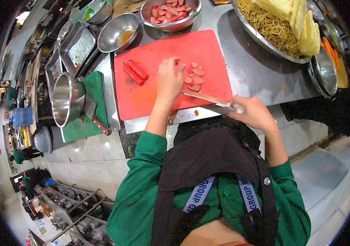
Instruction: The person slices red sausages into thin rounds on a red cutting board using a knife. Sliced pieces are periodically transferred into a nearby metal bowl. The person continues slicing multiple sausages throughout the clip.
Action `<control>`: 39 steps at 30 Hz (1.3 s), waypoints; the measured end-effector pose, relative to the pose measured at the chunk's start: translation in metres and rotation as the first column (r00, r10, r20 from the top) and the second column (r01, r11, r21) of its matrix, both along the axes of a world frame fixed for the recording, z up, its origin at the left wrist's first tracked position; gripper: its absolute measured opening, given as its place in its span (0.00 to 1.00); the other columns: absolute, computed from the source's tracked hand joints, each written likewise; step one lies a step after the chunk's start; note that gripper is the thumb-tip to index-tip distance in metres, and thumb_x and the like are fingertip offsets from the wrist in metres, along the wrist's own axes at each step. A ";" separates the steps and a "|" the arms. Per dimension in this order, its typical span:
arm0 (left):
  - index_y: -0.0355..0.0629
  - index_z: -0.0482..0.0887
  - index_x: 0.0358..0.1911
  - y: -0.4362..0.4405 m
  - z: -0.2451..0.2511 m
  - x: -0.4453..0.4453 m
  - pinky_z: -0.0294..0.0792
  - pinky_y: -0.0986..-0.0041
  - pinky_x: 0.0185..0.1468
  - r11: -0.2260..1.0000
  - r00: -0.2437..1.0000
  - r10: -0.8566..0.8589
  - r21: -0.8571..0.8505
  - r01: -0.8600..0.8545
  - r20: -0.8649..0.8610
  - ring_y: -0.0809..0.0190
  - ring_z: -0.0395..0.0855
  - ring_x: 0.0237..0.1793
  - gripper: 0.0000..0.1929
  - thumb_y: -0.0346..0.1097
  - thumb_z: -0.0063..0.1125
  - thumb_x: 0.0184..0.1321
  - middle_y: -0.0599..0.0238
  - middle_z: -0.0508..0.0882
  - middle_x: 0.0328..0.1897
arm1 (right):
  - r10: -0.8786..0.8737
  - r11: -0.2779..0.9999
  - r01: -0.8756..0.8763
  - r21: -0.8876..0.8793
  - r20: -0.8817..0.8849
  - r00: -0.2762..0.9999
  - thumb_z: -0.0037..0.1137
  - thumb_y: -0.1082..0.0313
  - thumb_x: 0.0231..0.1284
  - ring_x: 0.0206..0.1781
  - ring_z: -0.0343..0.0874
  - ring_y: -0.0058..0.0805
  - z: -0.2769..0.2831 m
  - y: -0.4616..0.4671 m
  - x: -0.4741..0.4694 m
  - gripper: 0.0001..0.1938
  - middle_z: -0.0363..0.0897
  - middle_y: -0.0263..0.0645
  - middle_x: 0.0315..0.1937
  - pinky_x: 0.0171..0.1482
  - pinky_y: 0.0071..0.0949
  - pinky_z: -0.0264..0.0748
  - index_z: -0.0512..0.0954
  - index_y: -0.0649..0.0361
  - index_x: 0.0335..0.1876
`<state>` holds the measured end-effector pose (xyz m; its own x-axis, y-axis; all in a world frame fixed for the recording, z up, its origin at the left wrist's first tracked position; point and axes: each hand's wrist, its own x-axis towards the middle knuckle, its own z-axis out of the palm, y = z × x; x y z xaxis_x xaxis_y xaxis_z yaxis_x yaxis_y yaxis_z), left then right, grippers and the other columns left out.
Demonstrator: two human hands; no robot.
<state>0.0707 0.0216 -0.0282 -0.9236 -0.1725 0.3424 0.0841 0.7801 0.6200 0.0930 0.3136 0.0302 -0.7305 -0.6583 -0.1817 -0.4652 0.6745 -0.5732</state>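
My right hand (pixel 252 112) is closed around the handle of a knife (pixel 207 97), whose blade points left over the near part of a red cutting board (pixel 144 103). Above the board is my left hand (pixel 171 75), fingers bent and partly blurred; whether it holds anything cannot be made out. Sliced sausage pieces (pixel 197 80) lie just right of it. Two whole red sausages (pixel 135 71) rest side by side on the board's left part. Beyond the board stands a steel bowl of sausage slices (pixel 170 12).
A steel bowl with orange liquid (pixel 118 32) stands behind the board. Far right is a large bowl of noodles (pixel 264 30). At left, a green cutting board (pixel 93 89) bears a deep steel bowl (pixel 67 100) and a wooden-handled cleaver (pixel 100 124). People stand far left.
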 end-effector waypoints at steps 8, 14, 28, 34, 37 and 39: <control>0.46 0.64 0.68 0.007 -0.027 0.030 0.53 0.52 0.74 0.926 0.929 -0.352 -0.101 0.364 0.115 0.34 0.53 0.73 0.45 0.53 0.72 0.47 0.40 0.57 0.73 | -0.295 0.841 0.535 -0.081 0.761 0.578 0.47 0.64 0.73 0.27 0.80 0.17 -0.042 0.060 0.000 0.12 0.80 0.35 0.33 0.18 0.19 0.70 0.75 0.66 0.49; 0.47 0.67 0.67 0.015 -0.043 0.004 0.52 0.46 0.74 0.829 0.845 -0.497 -0.183 0.529 0.195 0.29 0.52 0.73 0.49 0.57 0.76 0.38 0.38 0.54 0.74 | -0.212 0.850 0.516 -0.104 0.830 0.516 0.46 0.62 0.73 0.25 0.80 0.22 -0.073 0.034 -0.007 0.14 0.80 0.39 0.31 0.14 0.22 0.71 0.76 0.68 0.49; 0.41 0.75 0.58 0.014 -0.018 -0.060 0.54 0.54 0.73 0.990 0.955 -0.124 0.029 0.137 -0.268 0.40 0.57 0.73 0.21 0.32 0.59 0.62 0.44 0.61 0.72 | -0.082 0.934 0.280 -0.221 0.631 0.771 0.56 0.57 0.66 0.18 0.79 0.31 0.006 -0.040 -0.054 0.15 0.80 0.43 0.22 0.23 0.32 0.74 0.74 0.65 0.39; 0.41 0.76 0.57 -0.035 0.043 -0.189 0.59 0.58 0.69 0.997 0.940 -0.056 -0.074 0.033 -0.337 0.44 0.65 0.68 0.19 0.43 0.55 0.67 0.44 0.68 0.66 | -0.209 0.905 0.233 -0.357 0.106 0.972 0.55 0.59 0.62 0.33 0.82 0.59 0.043 -0.084 -0.130 0.15 0.80 0.60 0.28 0.38 0.50 0.78 0.73 0.67 0.38; 0.40 0.77 0.56 -0.052 0.048 -0.215 0.60 0.59 0.68 0.987 0.959 0.099 -0.094 -0.128 -0.265 0.44 0.67 0.65 0.21 0.50 0.49 0.71 0.44 0.75 0.59 | -0.258 0.865 0.306 -0.398 0.169 0.951 0.54 0.60 0.61 0.36 0.81 0.61 0.048 -0.090 -0.162 0.15 0.79 0.62 0.29 0.41 0.51 0.77 0.74 0.68 0.39; 0.40 0.78 0.54 -0.059 0.045 -0.212 0.61 0.58 0.66 0.991 0.959 0.095 -0.067 -0.117 -0.267 0.45 0.69 0.63 0.19 0.48 0.48 0.72 0.45 0.76 0.57 | -0.247 0.863 0.314 -0.396 0.210 0.946 0.54 0.60 0.61 0.35 0.82 0.59 0.048 -0.083 -0.176 0.15 0.80 0.61 0.29 0.40 0.49 0.77 0.74 0.68 0.38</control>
<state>-0.1408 -0.0373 0.0173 -0.7773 -0.2263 0.5870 0.1493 0.8401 0.5215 -0.0828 0.2308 0.0779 -0.8823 -0.4674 -0.0551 -0.1809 0.4450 -0.8771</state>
